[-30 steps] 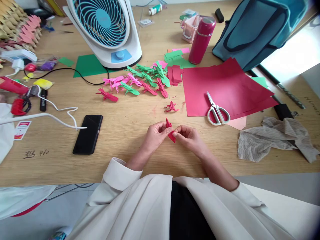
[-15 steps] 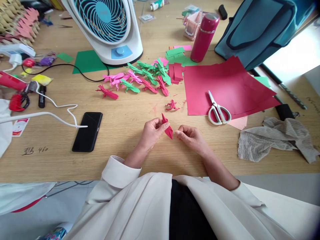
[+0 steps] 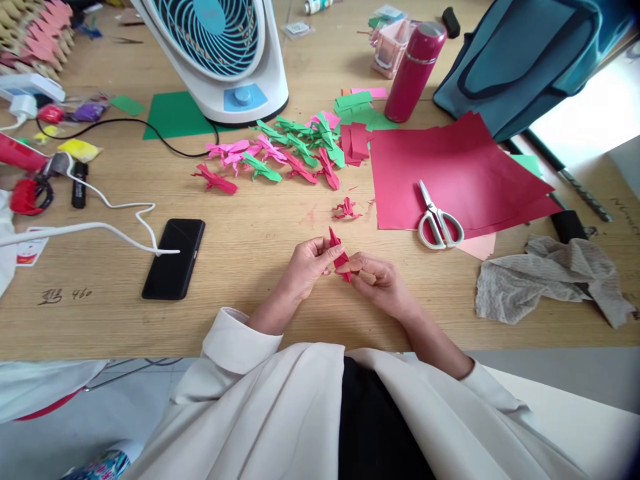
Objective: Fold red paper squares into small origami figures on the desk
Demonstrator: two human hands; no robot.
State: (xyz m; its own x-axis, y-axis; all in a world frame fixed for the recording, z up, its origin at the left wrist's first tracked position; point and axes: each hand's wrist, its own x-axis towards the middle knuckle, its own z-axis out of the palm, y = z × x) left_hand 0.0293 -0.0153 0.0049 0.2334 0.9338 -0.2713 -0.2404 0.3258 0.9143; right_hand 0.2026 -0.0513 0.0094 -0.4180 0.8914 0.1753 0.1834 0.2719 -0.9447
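Observation:
My left hand (image 3: 305,272) pinches a narrow piece of folded red paper (image 3: 341,261) between thumb and fingers. The paper is pointed at its upper end and tilted. At its lower end my right hand (image 3: 384,283) has its index finger across the paper and the thumb close below, which partly hides that end. Just beyond the hands lies a small red origami figure (image 3: 347,209) with thin legs. Farther back, several folded paper figures in green (image 3: 300,151), pink (image 3: 233,155) and red (image 3: 215,180) are gathered.
Scissors (image 3: 437,223) rest on large red paper sheets (image 3: 450,167) to the right. A red flask (image 3: 415,70) and a blue bag (image 3: 520,60) stand behind. A fan (image 3: 243,100) is at the back, a phone (image 3: 174,260) at left, and a grey cloth (image 3: 525,280) at right.
My right hand has moved left onto the lower end of the folded red paper, where it was apart before. My left hand keeps its pinch. The view has shifted slightly.

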